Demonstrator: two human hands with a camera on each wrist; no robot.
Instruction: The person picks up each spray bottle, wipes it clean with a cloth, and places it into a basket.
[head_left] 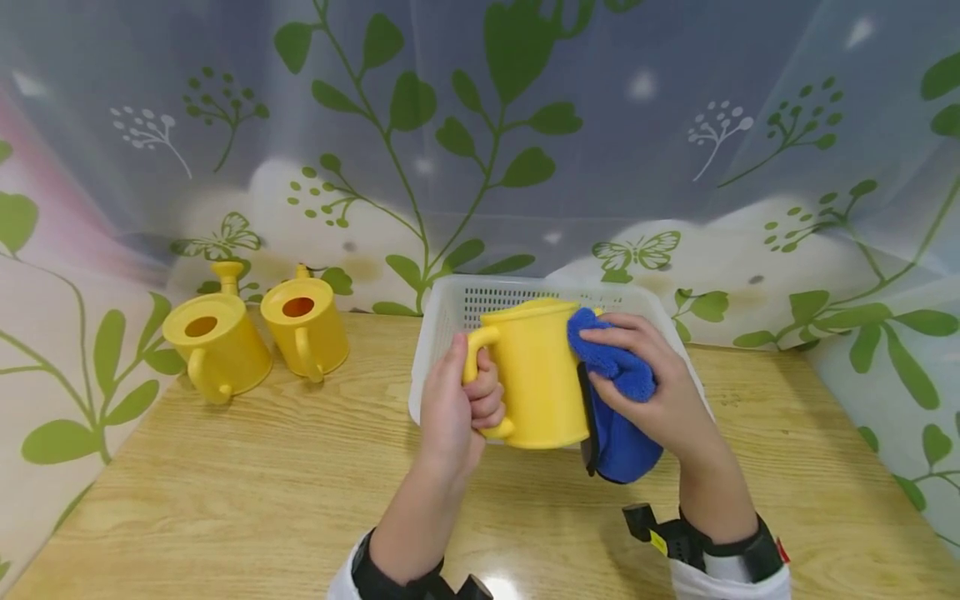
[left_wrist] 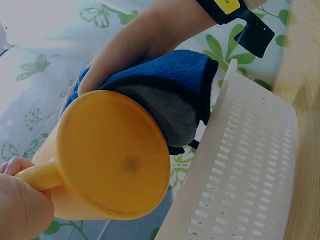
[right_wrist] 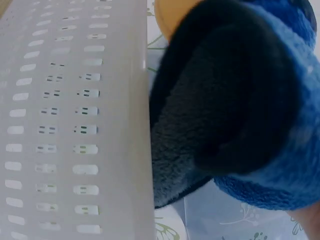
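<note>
My left hand [head_left: 457,408] grips the handle of a yellow watering can [head_left: 536,375], held up over the front of a white perforated basket [head_left: 442,333]. The can's round base [left_wrist: 112,155] faces the left wrist camera and bears a dark smudge in its middle. In my right hand [head_left: 652,375] is a bunched blue cloth [head_left: 622,417] with a dark edge and grey underside [right_wrist: 200,100]. Its upper part lies against the can's right side, while the rest hangs down past the can's base. Cloth covers most of the right hand in the right wrist view.
Two more yellow watering cans, one at the far left [head_left: 217,346] and one beside it [head_left: 307,329], stand on the wooden table [head_left: 300,492]. Behind the basket hangs a curtain [head_left: 465,150] printed with green leaves and butterflies.
</note>
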